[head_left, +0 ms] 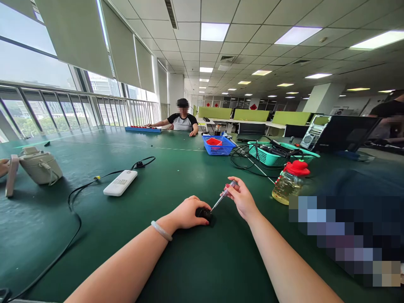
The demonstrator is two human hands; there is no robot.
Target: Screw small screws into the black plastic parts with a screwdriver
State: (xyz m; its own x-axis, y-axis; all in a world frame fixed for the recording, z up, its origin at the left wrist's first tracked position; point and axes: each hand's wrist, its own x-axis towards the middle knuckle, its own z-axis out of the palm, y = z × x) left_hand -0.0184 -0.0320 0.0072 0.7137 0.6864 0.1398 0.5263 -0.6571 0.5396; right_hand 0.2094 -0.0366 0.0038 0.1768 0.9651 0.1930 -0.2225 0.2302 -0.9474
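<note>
On the green tabletop (176, 176), my left hand (188, 212) is closed round a small black object (204, 213), whose kind I cannot make out. A pale bracelet (162, 231) circles that wrist. My right hand (241, 197) grips a screwdriver (224, 195) by its clear handle, with the thin metal shaft slanting down to the left. The shaft's tip meets the black object near my left fingertips; whether it sits in a screw is too small to tell. Part of the black object is hidden behind my left fingers.
A white power bank (120, 183) and a black cable (78, 223) lie to the left, near a beige bag-like container (41, 166). A red-lidded bottle (286, 187) stands at right. Blue (217, 149) and teal (268, 158) baskets are farther back. A person (183, 122) sits across the table.
</note>
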